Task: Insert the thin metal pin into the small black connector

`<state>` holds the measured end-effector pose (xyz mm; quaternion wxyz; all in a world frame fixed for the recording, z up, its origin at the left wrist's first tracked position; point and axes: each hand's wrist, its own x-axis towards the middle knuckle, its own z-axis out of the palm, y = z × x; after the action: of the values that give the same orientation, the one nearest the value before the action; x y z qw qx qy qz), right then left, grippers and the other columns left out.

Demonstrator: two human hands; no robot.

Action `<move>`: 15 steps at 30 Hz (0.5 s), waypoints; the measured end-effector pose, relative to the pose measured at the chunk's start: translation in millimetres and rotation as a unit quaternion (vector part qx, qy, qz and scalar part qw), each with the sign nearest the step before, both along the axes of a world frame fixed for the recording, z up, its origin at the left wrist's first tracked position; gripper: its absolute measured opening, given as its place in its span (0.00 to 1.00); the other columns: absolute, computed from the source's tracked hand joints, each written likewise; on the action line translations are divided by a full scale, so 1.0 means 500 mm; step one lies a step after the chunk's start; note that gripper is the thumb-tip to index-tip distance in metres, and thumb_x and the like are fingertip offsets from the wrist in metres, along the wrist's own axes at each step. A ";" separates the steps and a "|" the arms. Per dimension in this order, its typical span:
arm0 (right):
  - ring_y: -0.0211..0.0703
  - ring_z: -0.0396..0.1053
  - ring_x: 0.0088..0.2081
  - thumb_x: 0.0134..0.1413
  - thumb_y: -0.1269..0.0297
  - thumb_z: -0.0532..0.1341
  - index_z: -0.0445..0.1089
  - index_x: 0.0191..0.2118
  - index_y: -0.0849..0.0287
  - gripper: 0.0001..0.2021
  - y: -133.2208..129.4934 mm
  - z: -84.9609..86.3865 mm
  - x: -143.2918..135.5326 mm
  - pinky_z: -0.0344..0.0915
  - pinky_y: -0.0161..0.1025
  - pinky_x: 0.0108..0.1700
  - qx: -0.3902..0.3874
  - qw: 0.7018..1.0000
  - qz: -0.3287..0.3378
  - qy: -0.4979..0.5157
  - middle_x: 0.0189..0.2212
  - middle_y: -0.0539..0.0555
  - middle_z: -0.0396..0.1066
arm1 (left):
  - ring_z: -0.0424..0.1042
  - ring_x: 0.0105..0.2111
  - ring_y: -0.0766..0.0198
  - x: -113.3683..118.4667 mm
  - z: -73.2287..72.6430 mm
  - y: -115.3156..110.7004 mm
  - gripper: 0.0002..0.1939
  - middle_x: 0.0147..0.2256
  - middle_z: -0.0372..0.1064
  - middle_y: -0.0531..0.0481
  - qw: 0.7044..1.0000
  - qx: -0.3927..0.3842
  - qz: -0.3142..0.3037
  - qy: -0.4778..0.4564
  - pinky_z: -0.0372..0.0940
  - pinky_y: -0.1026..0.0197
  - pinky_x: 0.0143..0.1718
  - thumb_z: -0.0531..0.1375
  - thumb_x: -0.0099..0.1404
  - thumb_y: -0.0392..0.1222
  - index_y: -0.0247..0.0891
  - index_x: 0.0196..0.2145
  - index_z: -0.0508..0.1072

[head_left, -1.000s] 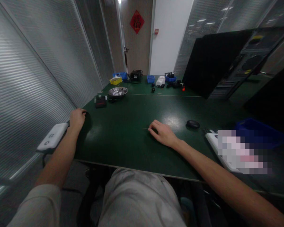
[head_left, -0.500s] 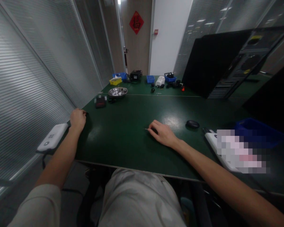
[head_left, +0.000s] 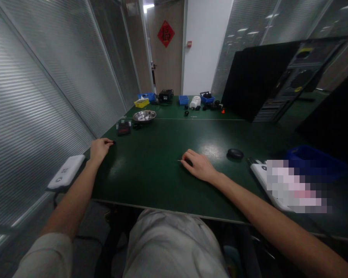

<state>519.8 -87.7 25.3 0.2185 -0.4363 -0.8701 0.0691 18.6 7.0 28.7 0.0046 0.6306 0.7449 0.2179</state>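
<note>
My left hand is at the table's left edge, its fingers pinched on a small dark object. Over the middle of the green table, my right hand is closed in a pinch on a thin, pale pointed item; most of that item is hidden by the fingers. A black mouse lies to the right of my right hand. Beyond my left hand are a dark box, partly blurred out, and a round metal dish with small items in it.
A white device sits by the left edge. Blue and yellow trays, a black power unit and a white item stand at the back. A computer case and a blue bin are on the right.
My left hand has moved a little to the right, and the small dark object in its fingers now shows more clearly. My right hand has barely moved.
</note>
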 end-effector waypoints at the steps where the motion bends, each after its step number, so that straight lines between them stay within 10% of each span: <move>1: 0.39 0.67 0.34 0.71 0.57 0.56 0.68 0.44 0.55 0.08 0.000 -0.001 0.000 0.55 0.37 0.33 0.002 1.000 -0.004 -0.002 0.42 0.52 0.69 | 0.75 0.45 0.52 0.034 0.000 -0.006 0.12 0.43 0.80 0.44 0.999 0.002 -0.047 -0.024 0.66 0.55 0.50 0.61 0.67 0.43 0.38 0.44 0.81; 8: 0.38 0.66 0.33 0.69 0.57 0.57 0.68 0.45 0.54 0.08 -0.002 -0.001 -0.001 0.53 0.37 0.32 0.001 1.000 -0.012 -0.010 0.43 0.52 0.69 | 0.75 0.46 0.59 0.398 -0.009 -0.105 0.08 0.44 0.78 0.47 0.880 -0.014 -0.447 -0.160 0.67 0.57 0.51 0.63 0.69 0.45 0.41 0.41 0.81; 15: 0.39 0.67 0.35 0.68 0.58 0.57 0.69 0.44 0.54 0.07 -0.007 0.004 0.001 0.54 0.37 0.33 -0.005 1.000 -0.018 -0.006 0.42 0.51 0.69 | 0.72 0.36 0.63 0.504 -0.005 -0.142 0.10 0.38 0.76 0.49 0.871 -0.054 -0.448 -0.192 0.64 0.61 0.39 0.64 0.68 0.44 0.39 0.44 0.79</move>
<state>520.1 -91.3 27.3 0.2127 -0.4532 -0.8631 0.0670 270.4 -63.8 26.2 0.2791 0.8411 0.3776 0.2684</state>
